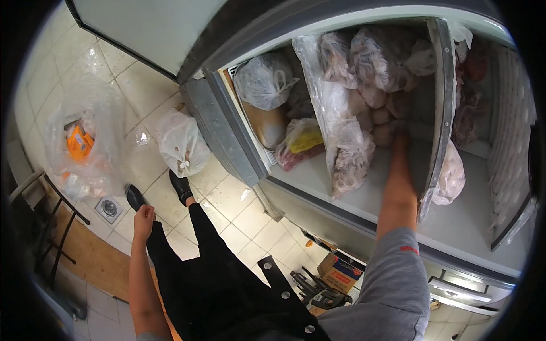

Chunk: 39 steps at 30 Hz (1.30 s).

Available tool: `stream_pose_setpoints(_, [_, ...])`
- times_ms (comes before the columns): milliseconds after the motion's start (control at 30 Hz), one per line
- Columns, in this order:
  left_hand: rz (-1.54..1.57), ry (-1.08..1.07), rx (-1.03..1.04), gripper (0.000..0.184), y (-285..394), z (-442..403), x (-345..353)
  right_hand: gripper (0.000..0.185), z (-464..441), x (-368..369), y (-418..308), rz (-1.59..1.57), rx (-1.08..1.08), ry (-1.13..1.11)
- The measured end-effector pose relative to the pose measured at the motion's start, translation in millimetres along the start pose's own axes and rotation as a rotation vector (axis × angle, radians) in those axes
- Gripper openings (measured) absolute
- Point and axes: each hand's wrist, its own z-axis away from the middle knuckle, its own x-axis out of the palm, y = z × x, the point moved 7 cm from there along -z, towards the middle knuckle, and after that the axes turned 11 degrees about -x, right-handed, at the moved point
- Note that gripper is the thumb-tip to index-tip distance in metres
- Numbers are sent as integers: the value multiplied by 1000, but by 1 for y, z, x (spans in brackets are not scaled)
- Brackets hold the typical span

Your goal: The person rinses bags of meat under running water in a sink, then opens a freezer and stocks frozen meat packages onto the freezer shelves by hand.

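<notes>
My right arm reaches down into an open chest freezer [318, 227]. My right hand [400, 136] is at the pale meat pieces [382, 116] on the compartment's far side; its fingers are hidden. Above them lie clear plastic bags of meat [369, 59], and another bagged meat pack [351, 162] leans by the left divider [318, 102]. My left hand [144, 217] hangs by my left leg over the floor, its fingers curled closed with nothing visible in them.
A knotted white bag [182, 142] stands by my foot. Further left is a large clear bag [85, 142] with orange packets. A floor drain [108, 209], a metal-framed chair [62, 210] and a cardboard box [339, 273] are nearby. Another divider [438, 119] stands right of my arm.
</notes>
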Motion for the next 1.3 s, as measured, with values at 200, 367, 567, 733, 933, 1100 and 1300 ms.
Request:
stream_pose_setpoints(200, [-48,64,1,11,19,10,-38,45,12,-62,-51,426,219,-259])
stream_pose_setpoints(367, [-95,104,-176,12,-53,8,-70,49,16,-39,-27,223,304,-180])
stream_pose_setpoints(567, [-111,65,-117,11,-54,18,-55,53,12,-50,-41,223,254,-123])
stream_pose_setpoints(733, [-282,77,-69,13,-11,15,-59,57,5,-59,-56,233,199,-57])
stream_pose_setpoints(933, [-146,87,-80,9,8,-11,-48,64,20,-86,-46,99,273,11])
stream_pose_setpoints(1100, [-180,56,25,10,62,0,-23,64,18,-74,-41,633,264,-72])
stream_pose_setpoints(1300, [-112,-15,-70,10,37,0,-24,54,29,-60,-5,395,106,-91])
